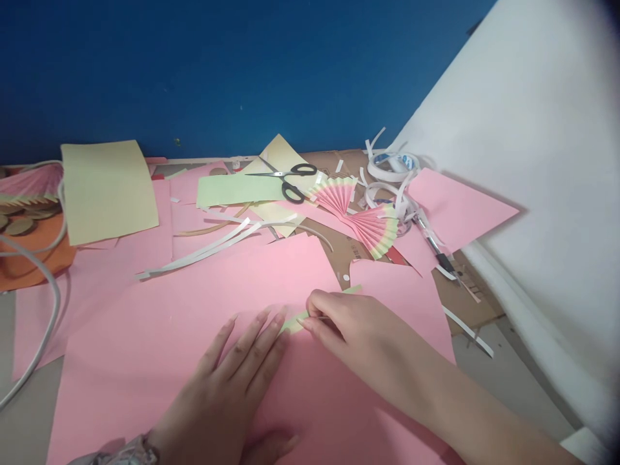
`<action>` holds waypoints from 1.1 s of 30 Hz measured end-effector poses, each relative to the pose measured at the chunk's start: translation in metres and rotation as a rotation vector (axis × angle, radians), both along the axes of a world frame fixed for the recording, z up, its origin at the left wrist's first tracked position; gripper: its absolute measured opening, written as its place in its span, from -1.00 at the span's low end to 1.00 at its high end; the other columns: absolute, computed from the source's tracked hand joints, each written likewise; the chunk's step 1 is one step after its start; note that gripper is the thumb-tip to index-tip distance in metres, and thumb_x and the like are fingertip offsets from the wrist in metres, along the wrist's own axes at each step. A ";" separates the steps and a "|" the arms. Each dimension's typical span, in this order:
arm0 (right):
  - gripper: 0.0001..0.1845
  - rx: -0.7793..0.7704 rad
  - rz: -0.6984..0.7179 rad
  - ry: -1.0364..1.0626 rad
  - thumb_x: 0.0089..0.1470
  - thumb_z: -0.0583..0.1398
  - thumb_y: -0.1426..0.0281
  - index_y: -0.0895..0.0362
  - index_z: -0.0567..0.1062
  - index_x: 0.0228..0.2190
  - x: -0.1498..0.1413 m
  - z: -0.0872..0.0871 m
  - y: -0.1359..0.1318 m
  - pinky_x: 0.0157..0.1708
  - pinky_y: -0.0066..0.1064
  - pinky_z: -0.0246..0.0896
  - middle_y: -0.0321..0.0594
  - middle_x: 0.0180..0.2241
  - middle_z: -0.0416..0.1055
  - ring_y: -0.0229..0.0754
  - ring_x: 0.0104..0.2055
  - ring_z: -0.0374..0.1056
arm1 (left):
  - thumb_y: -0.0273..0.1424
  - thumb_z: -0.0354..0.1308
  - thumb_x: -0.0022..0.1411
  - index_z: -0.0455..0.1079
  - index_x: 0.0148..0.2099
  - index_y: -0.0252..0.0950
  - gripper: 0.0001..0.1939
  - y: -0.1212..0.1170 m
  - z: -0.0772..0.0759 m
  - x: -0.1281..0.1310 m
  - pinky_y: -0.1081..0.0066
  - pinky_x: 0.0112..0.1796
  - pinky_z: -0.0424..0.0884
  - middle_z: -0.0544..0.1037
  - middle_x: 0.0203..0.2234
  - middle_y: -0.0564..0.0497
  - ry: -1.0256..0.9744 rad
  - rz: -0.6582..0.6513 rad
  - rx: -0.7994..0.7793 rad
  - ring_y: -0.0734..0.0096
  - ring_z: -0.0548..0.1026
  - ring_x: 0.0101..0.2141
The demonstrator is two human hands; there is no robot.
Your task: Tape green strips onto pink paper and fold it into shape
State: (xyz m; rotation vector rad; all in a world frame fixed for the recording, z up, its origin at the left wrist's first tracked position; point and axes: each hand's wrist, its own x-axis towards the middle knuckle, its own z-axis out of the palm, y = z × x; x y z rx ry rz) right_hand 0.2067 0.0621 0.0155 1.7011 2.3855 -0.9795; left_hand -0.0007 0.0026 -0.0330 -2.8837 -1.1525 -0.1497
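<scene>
My left hand (pixel 232 381) lies flat, fingers spread, on a large pink paper sheet (pixel 159 336), its fingertips touching the end of a narrow light-green paper strip (pixel 293 323). My right hand (pixel 358 329) pinches that strip between thumb and fingers, and the strip's far end (pixel 352 290) sticks out beyond the knuckles. Most of the strip is hidden under my right hand.
Two pink-and-yellow pleated paper fans (pixel 361 216) lie behind. Black-handled scissors (pixel 289 181) rest on green paper (pixel 237 189). Tape rolls (pixel 392 166), white paper strips (pixel 208 248), a yellow-green sheet (pixel 107 190), a white cable (pixel 43 323) and a white board (pixel 547 194) surround the spot.
</scene>
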 end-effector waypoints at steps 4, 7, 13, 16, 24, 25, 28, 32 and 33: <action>-0.71 0.018 -0.003 -0.007 0.20 -0.05 0.37 0.11 0.10 -0.56 0.000 -0.002 -0.002 -0.59 -0.40 -0.25 -0.40 -0.61 0.22 -0.32 -0.57 0.09 | 0.04 -0.12 0.18 0.14 0.21 -0.42 -0.26 0.000 0.001 0.001 0.13 0.16 -0.19 0.13 0.21 -0.21 -0.016 0.006 -0.005 0.06 0.10 0.18; -0.70 0.019 0.000 0.001 0.21 -0.06 0.37 0.11 0.09 -0.56 0.001 -0.003 -0.003 -0.59 -0.40 -0.25 -0.40 -0.61 0.22 -0.32 -0.57 0.09 | 0.03 -0.13 0.19 0.15 0.21 -0.43 -0.26 0.000 0.003 0.001 0.14 0.16 -0.18 0.15 0.20 -0.20 -0.014 0.000 -0.002 0.08 0.11 0.17; -0.69 0.066 0.009 -0.021 0.21 -0.05 0.36 0.11 0.07 -0.57 0.001 -0.004 -0.004 -0.59 -0.39 -0.27 -0.41 -0.63 0.19 -0.31 -0.58 0.06 | 0.03 -0.13 0.19 0.16 0.20 -0.44 -0.26 0.000 0.004 0.002 0.12 0.15 -0.15 0.15 0.20 -0.23 -0.006 0.009 -0.006 0.05 0.10 0.18; -0.69 0.080 0.017 -0.033 0.20 -0.05 0.37 0.11 0.06 -0.57 0.000 -0.004 -0.005 -0.59 -0.39 -0.28 -0.40 -0.63 0.18 -0.31 -0.58 0.05 | -0.01 -0.06 0.17 0.16 0.20 -0.44 -0.28 -0.001 0.004 0.002 0.10 0.14 -0.14 0.13 0.21 -0.22 -0.033 0.040 -0.028 0.02 0.07 0.19; -0.72 0.112 0.055 -0.037 0.19 -0.05 0.45 0.11 0.10 -0.57 -0.003 -0.006 -0.008 -0.58 -0.40 -0.27 -0.38 -0.62 0.20 -0.31 -0.60 0.02 | 0.02 -0.13 0.19 0.00 0.27 -0.40 -0.23 0.005 0.009 0.011 0.17 0.16 -0.19 -0.02 0.27 -0.05 -0.050 0.070 -0.131 0.12 -0.05 0.23; -0.72 0.123 0.061 -0.038 0.19 -0.05 0.45 0.11 0.10 -0.57 -0.004 -0.006 -0.007 -0.58 -0.40 -0.26 -0.39 -0.62 0.20 -0.31 -0.60 0.02 | 0.02 -0.15 0.20 -0.04 0.28 -0.41 -0.23 0.005 0.010 0.012 0.17 0.16 -0.19 -0.04 0.27 -0.04 -0.045 0.083 -0.147 0.12 -0.06 0.23; -0.71 0.140 0.056 -0.089 0.18 -0.03 0.42 0.11 0.12 -0.58 -0.005 -0.005 -0.004 -0.59 -0.42 -0.25 -0.37 -0.62 0.21 -0.29 -0.58 0.04 | 0.03 -0.20 0.22 -0.10 0.30 -0.42 -0.22 0.004 0.008 0.013 0.17 0.17 -0.22 -0.07 0.27 -0.06 -0.038 0.099 -0.167 0.12 -0.07 0.23; -0.68 0.101 0.010 -0.152 0.15 0.02 0.36 0.11 0.14 -0.62 -0.005 0.002 0.001 -0.60 -0.42 -0.23 -0.34 -0.62 0.23 -0.27 -0.57 0.08 | 0.02 -0.22 0.23 -0.08 0.29 -0.42 -0.23 0.002 0.007 0.010 0.19 0.17 -0.26 -0.05 0.27 -0.09 -0.035 0.084 -0.134 0.13 -0.06 0.23; -0.68 0.091 -0.001 -0.154 0.15 0.02 0.35 0.11 0.15 -0.62 -0.005 0.004 0.001 -0.61 -0.42 -0.22 -0.34 -0.63 0.23 -0.27 -0.57 0.09 | 0.02 -0.21 0.23 -0.06 0.29 -0.43 -0.24 0.002 0.007 0.010 0.19 0.17 -0.26 -0.03 0.27 -0.09 -0.032 0.083 -0.124 0.13 -0.05 0.23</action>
